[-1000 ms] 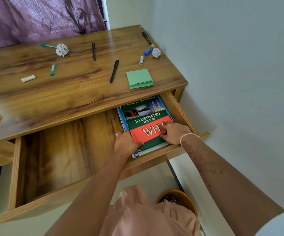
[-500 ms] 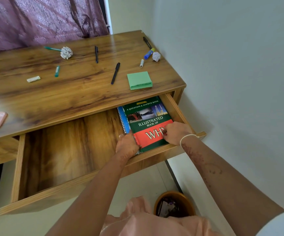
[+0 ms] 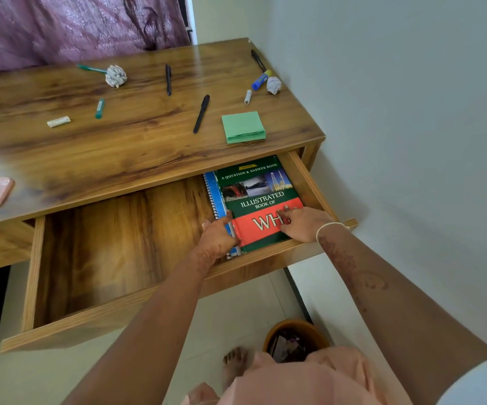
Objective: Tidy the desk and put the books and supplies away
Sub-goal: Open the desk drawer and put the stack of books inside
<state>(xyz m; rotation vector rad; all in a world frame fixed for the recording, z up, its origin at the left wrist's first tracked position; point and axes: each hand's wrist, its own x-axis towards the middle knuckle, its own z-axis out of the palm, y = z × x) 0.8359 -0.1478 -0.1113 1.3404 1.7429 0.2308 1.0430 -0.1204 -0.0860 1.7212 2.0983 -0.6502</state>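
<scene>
Pressing book (image 3: 261, 197) by drawer (image 3: 309, 185) wall; left hand (image 3: 217, 239) straight-fingered at spine, right hand (image 3: 305, 225) flat atop.

A wood-grain counter (image 3: 137, 147) stands in a corner, its right end against a plain pale wall (image 3: 411, 112), with a mauve patterned curtain (image 3: 61, 24) behind it. Its wide drawer (image 3: 113, 247) is pulled out over a pale tiled floor (image 3: 245, 311), where a round brown bin (image 3: 294, 323) sits near the wall. Soft light gleams on the wood.

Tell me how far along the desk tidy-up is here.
Done: the green book lies on a spiral notebook in the open drawer. In hand: the left hand touches the book's edge, the right hand rests on its cover. Left: pens, sticky notes and paper balls on the desk top.
</scene>
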